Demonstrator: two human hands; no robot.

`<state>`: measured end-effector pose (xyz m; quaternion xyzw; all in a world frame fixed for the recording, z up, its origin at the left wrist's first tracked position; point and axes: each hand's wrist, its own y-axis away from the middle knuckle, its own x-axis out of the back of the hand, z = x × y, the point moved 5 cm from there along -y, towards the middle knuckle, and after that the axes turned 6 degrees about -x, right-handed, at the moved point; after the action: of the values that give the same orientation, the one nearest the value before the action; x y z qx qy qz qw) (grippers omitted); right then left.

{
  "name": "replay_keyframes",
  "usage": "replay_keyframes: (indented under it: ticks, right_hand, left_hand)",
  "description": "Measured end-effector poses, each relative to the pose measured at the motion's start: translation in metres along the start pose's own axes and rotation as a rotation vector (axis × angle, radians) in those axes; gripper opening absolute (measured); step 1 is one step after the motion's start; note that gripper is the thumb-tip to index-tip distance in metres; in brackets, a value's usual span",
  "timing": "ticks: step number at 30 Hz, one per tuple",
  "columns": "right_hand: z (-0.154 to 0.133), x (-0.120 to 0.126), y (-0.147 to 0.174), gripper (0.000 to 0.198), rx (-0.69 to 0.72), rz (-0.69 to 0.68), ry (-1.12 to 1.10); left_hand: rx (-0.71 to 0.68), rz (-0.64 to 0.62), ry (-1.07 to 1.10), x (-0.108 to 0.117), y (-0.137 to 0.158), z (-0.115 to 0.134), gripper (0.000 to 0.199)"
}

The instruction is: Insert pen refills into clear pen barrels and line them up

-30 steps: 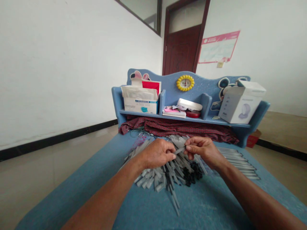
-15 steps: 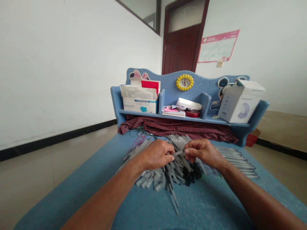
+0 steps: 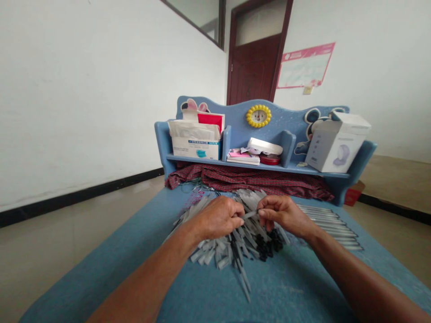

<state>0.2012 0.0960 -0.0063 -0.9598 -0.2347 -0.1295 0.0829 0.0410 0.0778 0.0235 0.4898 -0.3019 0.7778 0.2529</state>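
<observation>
1. Left hand (image 3: 220,217) is curled tight on a tube (image 3: 249,215) over the pile (image 3: 218,252).
2. Right hand (image 3: 282,213) pinches its other end, hiding the tip.
3. Black bits (image 3: 264,246) at the pile's right are kinda blurry.

Straight ahead of me, at twelve o'clock, I saw a yellow-rimmed clock (image 3: 258,116) on the blue shelf (image 3: 235,114), plaid cloth (image 3: 249,181) bunched below. A mask box (image 3: 182,148) sat toward eleven, a white box (image 3: 336,146) toward one.

Left hand (image 3: 220,217) curled; right hand (image 3: 282,213) pinched
</observation>
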Motion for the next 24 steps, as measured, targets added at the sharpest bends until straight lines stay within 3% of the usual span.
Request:
replay_keyframes:
  ticks: [5, 10, 14, 19, 24]
  right_hand:
    - [0.0031, -0.0009, 0.0005, 0.047, -0.042, 0.023, 0.145]
    - [0.0016, -0.0011, 0.0001, 0.038, -0.037, 0.01, 0.033]
    - [0.0042, -0.002, 0.0002, 0.05, -0.067, 0.028, 0.117]
    - [0.0052, -0.0019, 0.0013, 0.042, -0.07, 0.008, 0.063]
    - [0.0062, -0.0021, 0.0005, 0.05, -0.084, 0.011, 0.113]
  left_hand:
    - [0.005, -0.007, 0.004, -0.0006, -0.0008, -0.0001, 0.01]
    - [0.008, -0.01, -0.005, -0.0011, -0.0011, -0.0002, 0.01]
    - [-0.004, -0.025, -0.005, -0.0011, -0.0006, 0.0008, 0.01]
    - [0.007, -0.011, -0.03, 0.0008, -0.0001, 0.0002, 0.011]
    - [-0.001, -0.004, -0.029, -0.0013, -0.0008, -0.0015, 0.01]
